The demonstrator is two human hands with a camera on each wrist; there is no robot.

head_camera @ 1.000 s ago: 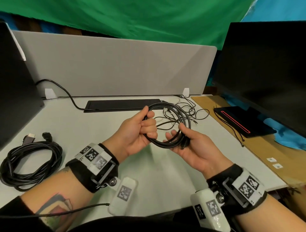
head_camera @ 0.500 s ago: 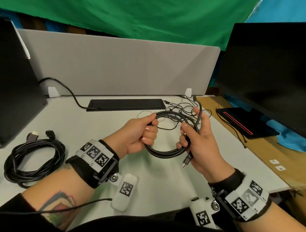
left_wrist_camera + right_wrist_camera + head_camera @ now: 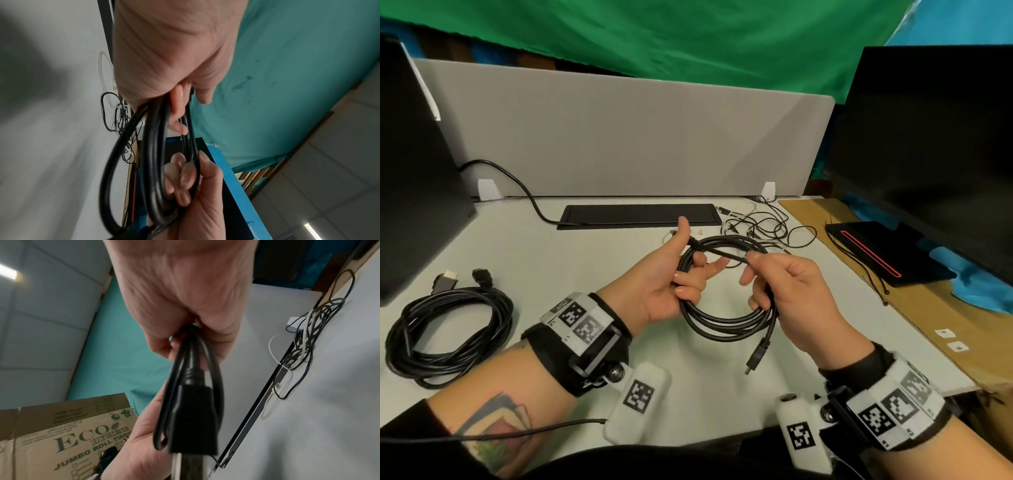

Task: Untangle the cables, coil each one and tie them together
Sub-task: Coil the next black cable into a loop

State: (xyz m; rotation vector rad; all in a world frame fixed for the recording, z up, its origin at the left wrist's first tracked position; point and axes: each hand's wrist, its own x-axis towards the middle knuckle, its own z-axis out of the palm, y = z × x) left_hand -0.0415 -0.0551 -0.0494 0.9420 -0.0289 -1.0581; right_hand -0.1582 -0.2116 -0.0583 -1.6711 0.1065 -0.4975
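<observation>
the left hand (image 3: 664,284) curls its lower fingers round the near-left side of the black cable coil (image 3: 726,325), thumb raised, while the right hand (image 3: 791,291) pinches a strand across the coil's top and grips its right side, a plug (image 3: 756,356) dangling below those fingers.

head view is evenly lit and pretty sharp, just wide-angle bending at the edges, while both wrist views are way softer, with motion smear on the black cable (image 3: 153,162) and its plug (image 3: 193,417), plus a ceiling light (image 3: 8,273) blowing out top left
</observation>
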